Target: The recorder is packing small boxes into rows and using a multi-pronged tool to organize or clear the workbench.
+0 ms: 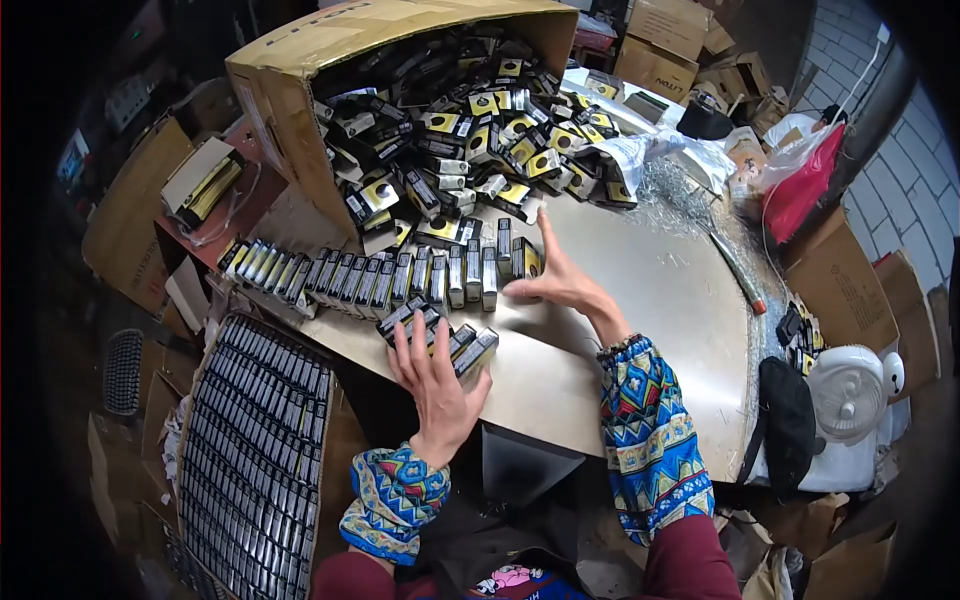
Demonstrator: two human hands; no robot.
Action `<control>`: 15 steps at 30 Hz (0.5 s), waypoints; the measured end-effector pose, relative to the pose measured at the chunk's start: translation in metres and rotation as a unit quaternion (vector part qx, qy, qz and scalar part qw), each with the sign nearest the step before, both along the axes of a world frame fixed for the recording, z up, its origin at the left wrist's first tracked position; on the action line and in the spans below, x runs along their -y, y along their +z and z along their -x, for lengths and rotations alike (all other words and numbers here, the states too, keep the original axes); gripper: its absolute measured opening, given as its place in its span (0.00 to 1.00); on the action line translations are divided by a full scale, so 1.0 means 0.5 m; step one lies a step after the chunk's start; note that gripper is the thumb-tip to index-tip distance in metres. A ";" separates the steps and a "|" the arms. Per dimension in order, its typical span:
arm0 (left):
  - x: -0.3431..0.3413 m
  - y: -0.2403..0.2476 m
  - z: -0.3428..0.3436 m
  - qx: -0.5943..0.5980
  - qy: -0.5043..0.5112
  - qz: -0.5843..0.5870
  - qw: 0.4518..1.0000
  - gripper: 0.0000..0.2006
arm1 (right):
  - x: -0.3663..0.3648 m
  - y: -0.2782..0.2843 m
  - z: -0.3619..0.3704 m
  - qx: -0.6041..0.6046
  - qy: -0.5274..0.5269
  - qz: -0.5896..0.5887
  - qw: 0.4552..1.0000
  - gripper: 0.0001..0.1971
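Note:
My left hand (436,385) is closed around several small black boxes (462,345) held side by side over the table's near edge. My right hand (570,280) is open, thumb and fingers spread wide, beside the black and yellow box (525,258) at the right end of a row. I cannot tell whether it touches that box. The row of upright small boxes (380,278) runs leftward across the table. Behind it, a big cardboard carton (285,140) lies on its side, and a heap of loose black and yellow boxes (480,130) spills out of it.
A large carton packed with rows of small boxes (255,430) stands at the lower left, below the metal tabletop (650,300). Clear shreds (680,200) and a rod with an orange end (740,270) lie at the right. A white fan (846,395) stands beyond the table's right edge.

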State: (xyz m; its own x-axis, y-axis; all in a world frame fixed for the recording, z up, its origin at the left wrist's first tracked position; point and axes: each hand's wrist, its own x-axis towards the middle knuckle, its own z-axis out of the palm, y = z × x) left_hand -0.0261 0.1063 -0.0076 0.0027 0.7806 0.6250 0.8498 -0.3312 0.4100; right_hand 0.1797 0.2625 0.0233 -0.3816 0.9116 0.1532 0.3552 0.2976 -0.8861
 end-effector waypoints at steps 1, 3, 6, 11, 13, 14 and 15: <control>-0.001 -0.008 -0.002 0.005 -0.006 -0.010 1.000 0.44 | -0.013 0.003 0.001 -0.001 0.003 -0.002 1.000 0.70; -0.003 -0.015 -0.008 -0.001 -0.001 -0.019 1.000 0.44 | -0.036 0.005 0.013 0.001 0.017 -0.024 1.000 0.69; -0.002 -0.022 -0.012 0.000 0.004 -0.024 1.000 0.43 | -0.035 0.009 0.024 0.000 0.045 -0.003 0.999 0.65; 0.011 -0.026 -0.009 -0.004 0.033 -0.030 0.999 0.41 | 0.029 -0.035 0.063 -0.090 -0.009 0.020 0.996 0.48; 0.009 -0.029 -0.019 -0.014 0.044 -0.035 0.998 0.41 | 0.044 -0.049 0.070 -0.130 -0.030 0.016 0.991 0.39; 0.004 -0.028 -0.027 -0.015 0.043 -0.039 0.998 0.41 | 0.043 -0.052 0.062 -0.141 -0.057 0.024 0.988 0.38; -0.001 -0.027 -0.034 -0.016 0.034 -0.027 0.999 0.41 | 0.041 -0.056 0.050 -0.152 -0.086 0.032 0.984 0.38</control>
State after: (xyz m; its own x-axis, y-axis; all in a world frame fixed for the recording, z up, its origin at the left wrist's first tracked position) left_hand -0.0091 0.1067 -0.0211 -0.0279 0.7443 0.6673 0.8833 -0.2942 0.3651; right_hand 0.1545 0.2418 -0.0048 -0.1664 0.9701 0.1765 0.1104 0.1962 -0.9743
